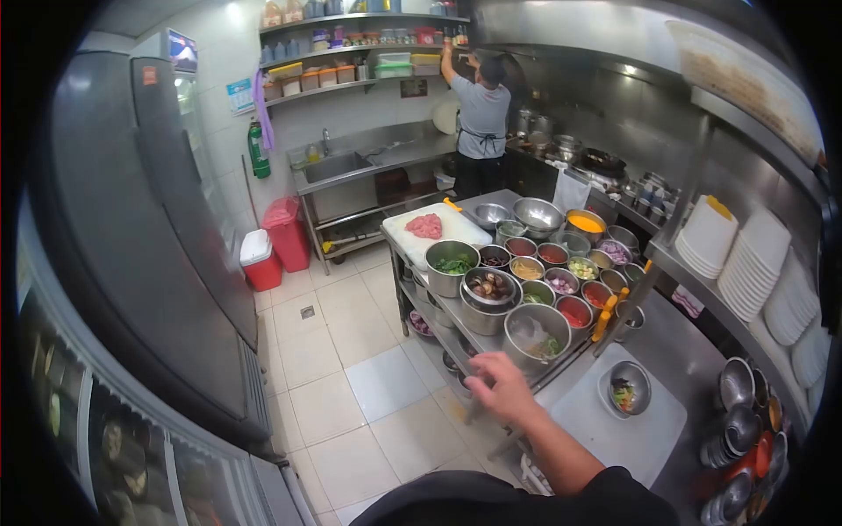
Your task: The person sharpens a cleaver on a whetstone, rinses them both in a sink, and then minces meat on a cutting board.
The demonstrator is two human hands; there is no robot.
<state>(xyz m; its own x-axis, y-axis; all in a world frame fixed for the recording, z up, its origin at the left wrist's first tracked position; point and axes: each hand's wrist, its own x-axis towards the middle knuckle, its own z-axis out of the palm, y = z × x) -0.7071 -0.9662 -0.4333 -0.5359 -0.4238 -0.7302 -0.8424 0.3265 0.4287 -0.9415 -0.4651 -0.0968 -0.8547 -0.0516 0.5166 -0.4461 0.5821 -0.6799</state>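
My right hand [504,387] reaches out from the lower right, its fingers loosely bent and apart, with nothing seen in them. It hovers by the edge of the steel counter. Closest to it is a large steel pot [513,342] with greens and a cloudy clear lining inside. Just beyond are a steel bowl of dark brown mushroom-like pieces [489,287] and a pot of leafy greens [453,265]. Right of my forearm, a small steel bowl [633,405] of mixed cut vegetables rests on a white cutting board [570,430]. My left hand is out of view.
Raw meat [424,226] lies on a far white board [478,235]. Orange-handled tools [603,320] rest by several ingredient tins. A co-worker [482,110] reaches to a shelf. Stacked plates [752,272] and bowls [741,430] stand right; fridges [96,219] line the left.
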